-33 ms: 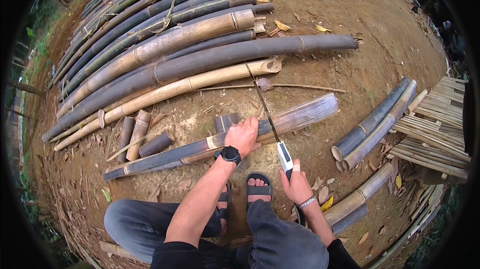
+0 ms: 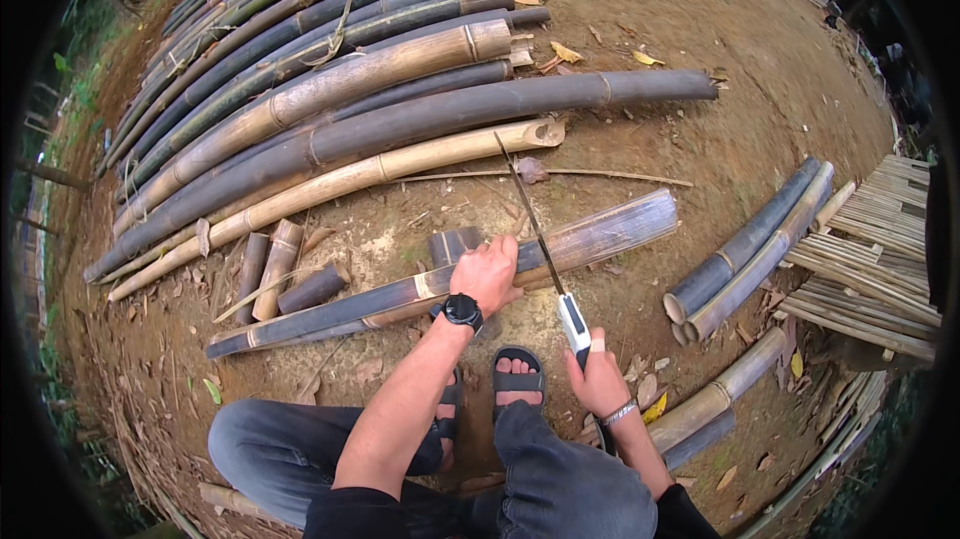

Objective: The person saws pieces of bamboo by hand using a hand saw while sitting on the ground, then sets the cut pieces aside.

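While I watched from my far seat through the head view, the broad row of bamboo poles (image 2: 420,117) filled the upper left, long stock that I judged was waiting rather than being worked. Nearer the person, the held bamboo (image 2: 615,229) lay crosswise between that row and the sandals (image 2: 516,377). I took the cut in it to be under way and unfinished: the stretch right of the saw (image 2: 571,317) lined up with the stretch on the left and had not dropped away, so parting it was what remained. How deep the cut went I couldn't fairly tell, since the saw hid the spot. The bamboo's long axis ran from low left to upper right, its broader end pointing right and away, its narrow end left and slightly nearer. Across it slanted the saw, tip away and a little to the left. Three short offcuts (image 2: 280,267) lay beyond the bamboo's left half, which I read as cuts already completed. The left hand (image 2: 484,274) was clasped over the bamboo just left of the saw, bracing it; the right hand (image 2: 600,382) was wrapped round the saw's handle. Pale sawdust (image 2: 372,251) speckled the soil.
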Action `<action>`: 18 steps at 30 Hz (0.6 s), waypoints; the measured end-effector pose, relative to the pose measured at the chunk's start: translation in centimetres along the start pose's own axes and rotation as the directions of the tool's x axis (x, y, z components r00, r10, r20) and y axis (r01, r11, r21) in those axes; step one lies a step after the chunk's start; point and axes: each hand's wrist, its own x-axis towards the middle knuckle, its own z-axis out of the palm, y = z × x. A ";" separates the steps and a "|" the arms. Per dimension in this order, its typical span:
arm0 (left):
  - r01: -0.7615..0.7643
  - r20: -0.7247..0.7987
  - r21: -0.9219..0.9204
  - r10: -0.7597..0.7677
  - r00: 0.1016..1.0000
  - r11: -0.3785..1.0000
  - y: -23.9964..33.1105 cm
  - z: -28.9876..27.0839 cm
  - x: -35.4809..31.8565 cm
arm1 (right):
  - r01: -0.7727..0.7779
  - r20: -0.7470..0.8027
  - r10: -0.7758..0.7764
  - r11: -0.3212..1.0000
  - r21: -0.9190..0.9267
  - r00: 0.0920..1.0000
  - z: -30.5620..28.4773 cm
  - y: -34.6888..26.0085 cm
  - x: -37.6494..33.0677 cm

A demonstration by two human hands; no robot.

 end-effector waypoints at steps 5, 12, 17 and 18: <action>0.016 0.013 -0.014 -0.016 1.000 1.000 0.4 0.4 0.6 | -0.064 -0.013 0.064 0.997 -0.029 0.998 0.3 -0.5 1.2; 0.042 0.040 -0.022 -0.041 0.998 0.999 -0.5 -0.1 0.5 | -0.046 0.002 0.046 0.999 0.008 0.999 1.0 0.2 -2.2; 0.073 0.038 -0.043 -0.072 0.997 0.996 -0.6 -0.3 0.4 | -0.015 -0.009 0.015 1.000 0.004 1.000 1.4 -0.8 1.6; 0.085 0.044 -0.042 -0.083 0.996 0.996 -0.9 -0.4 0.3 | -0.013 -0.005 0.013 1.000 0.012 1.000 1.7 -1.0 1.9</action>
